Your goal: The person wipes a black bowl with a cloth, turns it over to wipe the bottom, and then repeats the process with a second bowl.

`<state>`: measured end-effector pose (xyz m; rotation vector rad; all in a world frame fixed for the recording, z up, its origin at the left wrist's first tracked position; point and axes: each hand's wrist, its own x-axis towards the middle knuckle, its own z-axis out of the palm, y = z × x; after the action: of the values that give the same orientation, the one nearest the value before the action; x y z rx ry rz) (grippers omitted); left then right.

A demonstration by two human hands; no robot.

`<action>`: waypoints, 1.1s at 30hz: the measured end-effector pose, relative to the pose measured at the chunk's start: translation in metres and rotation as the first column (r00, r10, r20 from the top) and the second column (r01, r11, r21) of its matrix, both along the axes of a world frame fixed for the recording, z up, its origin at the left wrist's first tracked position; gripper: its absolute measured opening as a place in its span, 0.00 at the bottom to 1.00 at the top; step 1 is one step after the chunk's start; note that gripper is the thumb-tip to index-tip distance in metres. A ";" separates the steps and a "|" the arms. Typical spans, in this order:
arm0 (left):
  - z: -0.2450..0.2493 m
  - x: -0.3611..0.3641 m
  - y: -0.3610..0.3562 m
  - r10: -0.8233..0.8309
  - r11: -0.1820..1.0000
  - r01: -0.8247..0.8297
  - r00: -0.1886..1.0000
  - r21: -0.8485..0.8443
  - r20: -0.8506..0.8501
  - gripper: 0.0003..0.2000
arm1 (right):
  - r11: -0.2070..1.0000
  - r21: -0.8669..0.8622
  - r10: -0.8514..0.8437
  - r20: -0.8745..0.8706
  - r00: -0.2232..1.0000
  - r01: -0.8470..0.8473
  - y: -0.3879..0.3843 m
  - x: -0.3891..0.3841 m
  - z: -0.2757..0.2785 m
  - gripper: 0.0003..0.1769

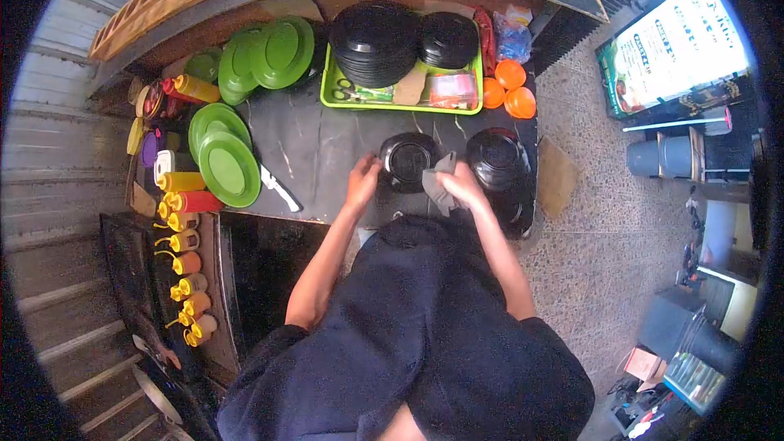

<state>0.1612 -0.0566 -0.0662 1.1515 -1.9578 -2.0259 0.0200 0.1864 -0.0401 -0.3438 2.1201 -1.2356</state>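
In the head view, a square black plate [408,162] with a round centre lies before me at the counter's front. My left hand [364,180] is at its left rim, fingers closed on the edge. A grey cloth [439,183] is bunched in my right hand [462,186], which closes around it at the plate's right side. Part of the cloth covers the plate's right edge. Just right of that hand stand more black plates [496,159], some stacked, near the counter's right end.
A lime-green tray [325,86] at the back holds stacked black dishes, scissors and packets. Green plates [230,170] and a white-handled knife [282,190] lie to the left. Squeeze bottles [186,242] line the left side. Orange lidded containers [510,73] sit at the back right.
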 end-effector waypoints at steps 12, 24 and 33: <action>0.040 0.015 -0.006 -0.462 0.447 0.376 0.874 -0.812 0.150 0.53 | 0.997 -0.052 -0.064 -0.335 0.940 0.049 -0.019 0.001 0.047 0.22; 0.011 0.014 -0.010 -0.458 0.299 0.495 0.824 -0.816 0.332 0.62 | 0.939 0.177 0.325 -0.742 0.587 -0.296 -0.040 0.005 0.017 0.40; 0.014 0.012 -0.008 -0.449 0.257 0.528 0.807 -0.810 0.384 0.63 | 0.871 0.085 0.406 -0.679 0.611 -0.484 -0.068 0.013 0.017 0.39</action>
<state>0.1732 -0.0645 -0.0522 0.3136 -3.0522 -0.5922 0.0328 0.1180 -0.0231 -1.4942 2.3130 -0.9914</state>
